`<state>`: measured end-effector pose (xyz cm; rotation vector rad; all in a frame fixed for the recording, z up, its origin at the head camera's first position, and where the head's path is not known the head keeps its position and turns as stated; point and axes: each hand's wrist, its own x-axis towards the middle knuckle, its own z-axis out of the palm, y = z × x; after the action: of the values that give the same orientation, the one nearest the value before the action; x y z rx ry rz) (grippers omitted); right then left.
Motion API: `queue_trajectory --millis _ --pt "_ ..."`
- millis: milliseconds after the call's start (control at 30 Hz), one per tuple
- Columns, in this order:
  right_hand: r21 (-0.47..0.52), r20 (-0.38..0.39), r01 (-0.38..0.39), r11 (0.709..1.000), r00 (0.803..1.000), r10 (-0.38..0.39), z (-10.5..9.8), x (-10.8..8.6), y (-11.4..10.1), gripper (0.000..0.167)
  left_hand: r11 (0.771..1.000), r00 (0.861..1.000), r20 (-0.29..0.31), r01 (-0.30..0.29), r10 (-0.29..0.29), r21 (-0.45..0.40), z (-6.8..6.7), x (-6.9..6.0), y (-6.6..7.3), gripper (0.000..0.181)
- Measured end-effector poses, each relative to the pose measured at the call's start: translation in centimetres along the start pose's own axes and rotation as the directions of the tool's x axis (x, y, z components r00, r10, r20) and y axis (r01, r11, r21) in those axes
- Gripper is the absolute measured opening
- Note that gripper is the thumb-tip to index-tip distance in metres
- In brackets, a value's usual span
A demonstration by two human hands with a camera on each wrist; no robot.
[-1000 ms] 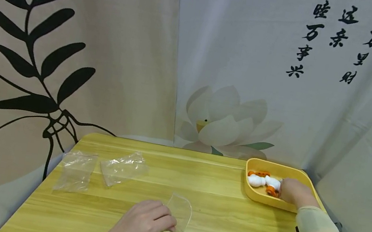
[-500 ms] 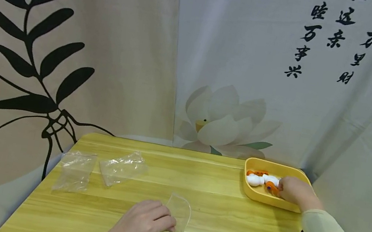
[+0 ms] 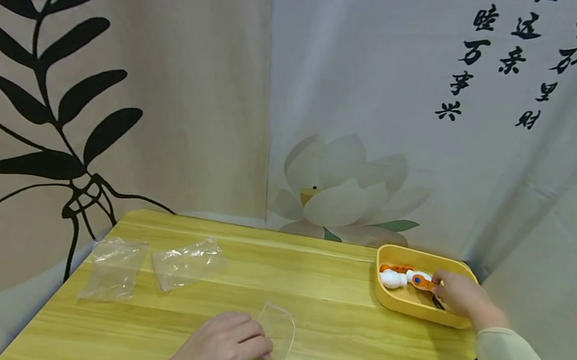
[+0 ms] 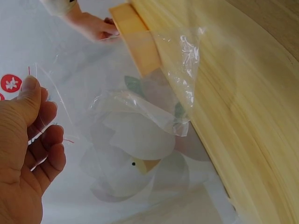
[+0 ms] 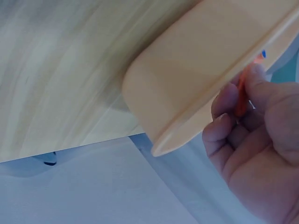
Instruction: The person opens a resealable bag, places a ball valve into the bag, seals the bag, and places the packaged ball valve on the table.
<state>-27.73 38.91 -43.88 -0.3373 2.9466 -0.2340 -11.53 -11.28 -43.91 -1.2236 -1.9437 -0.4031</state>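
My left hand (image 3: 221, 344) is low in the middle of the head view, pinching a clear plastic bag (image 3: 281, 332) between thumb and fingers. In the left wrist view the bag (image 4: 184, 70) hangs thin and see-through from that grip. Over the yellow tray (image 3: 415, 310) at the right, my right hand (image 3: 462, 296) pinches an orange piece (image 3: 423, 283) with a blue dot. The right wrist view shows the orange piece (image 5: 241, 99) between thumb and fingers, partly hidden. White rounded pieces (image 3: 392, 279) and another orange piece (image 3: 396, 268) lie in the tray, beside a small dark item (image 3: 437, 302).
Two clear plastic bags (image 3: 114, 270) (image 3: 187, 264) lie flat at the left of the wooden table (image 3: 332, 327). A printed curtain (image 3: 194, 94) hangs right behind the table. The tray stands near the table's far right corner.
My right hand has drawn up and back slightly with the orange piece, turning its blue dot into view. The dark item in the tray now shows. The left hand keeps its place.
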Motion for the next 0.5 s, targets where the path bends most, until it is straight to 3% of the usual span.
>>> queue_trajectory --millis 267,500 --pt "0.093 -0.082 -0.024 0.995 0.996 0.032 -0.6 -0.5 -0.1 0.008 1.0 1.0 0.01 0.005 -0.005 -0.012 0.0 0.0 -0.1 0.012" --pt "0.108 -0.134 -0.054 0.993 0.989 0.068 -0.4 -1.1 0.2 0.008 0.999 1.0 0.007 0.008 -0.007 -0.037 0.1 0.0 -0.2 0.009"
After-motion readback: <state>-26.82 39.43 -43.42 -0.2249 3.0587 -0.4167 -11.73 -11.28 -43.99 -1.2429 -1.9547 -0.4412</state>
